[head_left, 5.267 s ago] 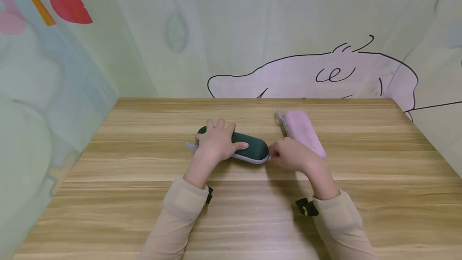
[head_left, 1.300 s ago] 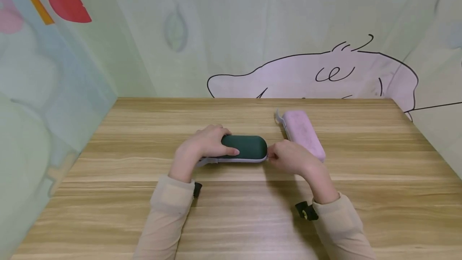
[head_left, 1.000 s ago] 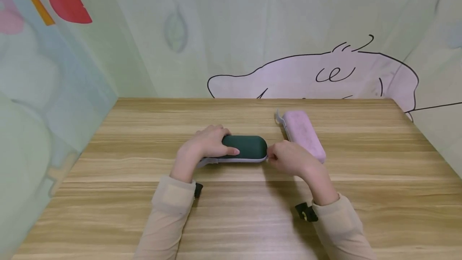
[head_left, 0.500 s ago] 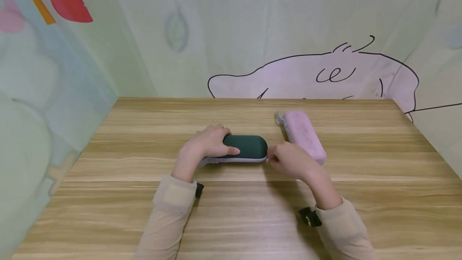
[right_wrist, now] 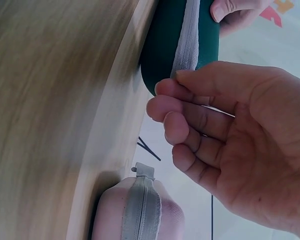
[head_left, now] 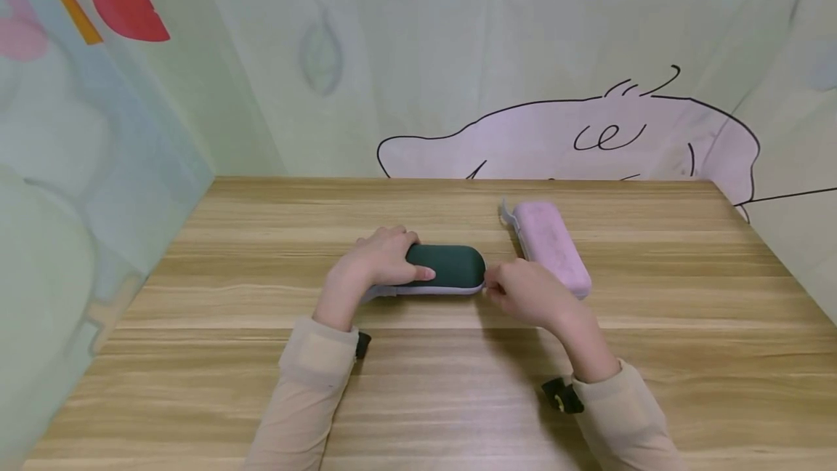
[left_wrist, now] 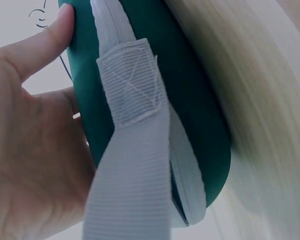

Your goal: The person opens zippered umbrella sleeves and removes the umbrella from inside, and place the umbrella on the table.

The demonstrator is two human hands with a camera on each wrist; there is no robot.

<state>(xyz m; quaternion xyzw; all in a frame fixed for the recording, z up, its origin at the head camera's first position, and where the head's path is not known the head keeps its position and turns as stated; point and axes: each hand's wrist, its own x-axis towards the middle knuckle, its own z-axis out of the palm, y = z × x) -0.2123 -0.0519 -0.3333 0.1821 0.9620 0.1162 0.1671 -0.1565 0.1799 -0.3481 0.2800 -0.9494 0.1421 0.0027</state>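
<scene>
A dark green zipped case (head_left: 451,266) lies lengthwise on the table. My left hand (head_left: 379,259) grips its left part, thumb on the near side, fingers over the far side. In the left wrist view, a pale strap (left_wrist: 132,170) hangs from the end of the green case (left_wrist: 190,100), beside my left hand (left_wrist: 35,135). At the right end my right hand (head_left: 526,289) is curled, and in the right wrist view thumb and forefinger of my right hand (right_wrist: 240,120) pinch at the end of the pale zipper (right_wrist: 187,42). Whatever lies between those fingertips is hidden.
A pink case (head_left: 552,242) with a grey strap (head_left: 506,213) lies slantwise just behind my right hand. The wooden table (head_left: 445,398) meets a printed cloth backdrop (head_left: 418,42) along its far edge.
Since the earliest frame the green case has turned from slanted to nearly level, and my left hand has shifted left with its fingers drawn together. My right hand has barely moved.
</scene>
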